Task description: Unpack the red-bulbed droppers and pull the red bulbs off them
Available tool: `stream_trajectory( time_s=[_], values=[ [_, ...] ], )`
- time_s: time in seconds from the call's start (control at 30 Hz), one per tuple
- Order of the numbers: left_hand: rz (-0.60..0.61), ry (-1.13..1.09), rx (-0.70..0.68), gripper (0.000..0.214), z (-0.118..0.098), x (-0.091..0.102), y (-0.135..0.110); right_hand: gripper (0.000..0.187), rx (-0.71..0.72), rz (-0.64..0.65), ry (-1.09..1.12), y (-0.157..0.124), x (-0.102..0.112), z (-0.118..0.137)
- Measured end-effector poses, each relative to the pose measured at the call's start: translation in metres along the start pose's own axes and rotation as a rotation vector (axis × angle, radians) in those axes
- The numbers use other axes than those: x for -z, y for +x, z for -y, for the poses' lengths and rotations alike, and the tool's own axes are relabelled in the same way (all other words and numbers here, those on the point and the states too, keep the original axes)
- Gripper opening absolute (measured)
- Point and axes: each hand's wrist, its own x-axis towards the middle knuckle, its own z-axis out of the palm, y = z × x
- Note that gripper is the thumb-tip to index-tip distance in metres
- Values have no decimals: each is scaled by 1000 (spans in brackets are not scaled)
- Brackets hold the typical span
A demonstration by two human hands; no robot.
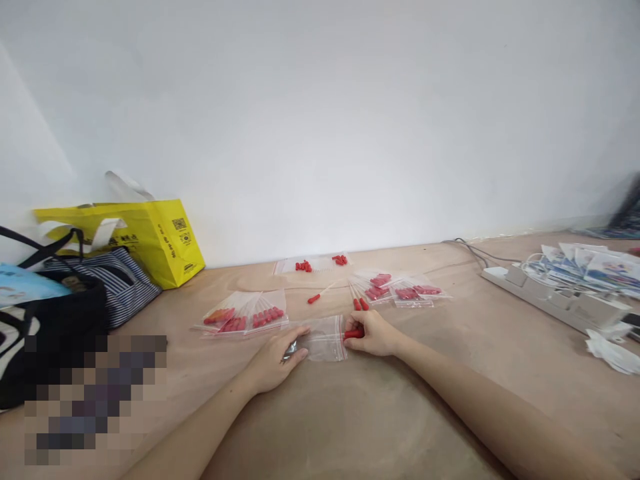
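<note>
Plain white wall (320, 133) is seen behind a brown desk (350, 413). At far left, a black fabric bag (55, 347), a navy-and-white striped pouch (125, 283) and a bright yellow shopping bag with white handles (173, 247) are grouped; a pixelated patch (95, 400) is seen below. Next, clear plastic bags of red-ended sticks (245, 317) are fanned out. At centre, one end of a flat, clear zip bag (324, 343) is clamped in the left hand's (277, 360) grip. Beside its red-lined mouth, red-ended slim sticks (354, 334) are pinched in the right hand's (371, 335) grip; whether their shafts are inside cannot be told. Beyond, a loose red-ended stick (314, 299) is laid. Further right, more filled clear bags (415, 293), a white power strip (535, 303) and blue-and-white printed packets (590, 265) are spread.
</note>
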Motion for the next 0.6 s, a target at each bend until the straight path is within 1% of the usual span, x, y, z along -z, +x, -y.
stream_trajectory(
  time_s=[0.1, 0.17, 0.23, 0.33, 0.47, 0.53, 0.6],
  values=[
    [5, 6, 3, 40, 1, 0, 0, 11, -7, 38, 85, -2, 10, -10],
    [3, 7, 2, 40, 2, -1, 0, 13, -50, 43, 199, -1, 15, -18],
    [-2, 7, 1, 40, 3, -1, -1, 17, -112, 16, 342, 1, 21, -26],
    [-9, 1, -2, 39, 1, 0, 0, 23, -171, -105, 486, 4, 32, -36],
    [-14, -11, 12, 38, -3, 2, 0, 29, -144, -309, 542, 5, 46, -43],
    [-8, -12, 14, 39, -4, 3, 0, 28, -121, -418, 535, 7, 47, -46],
    [-10, -8, 14, 39, -4, 3, 0, 27, -95, -516, 493, 11, 42, -49]
  ],
)
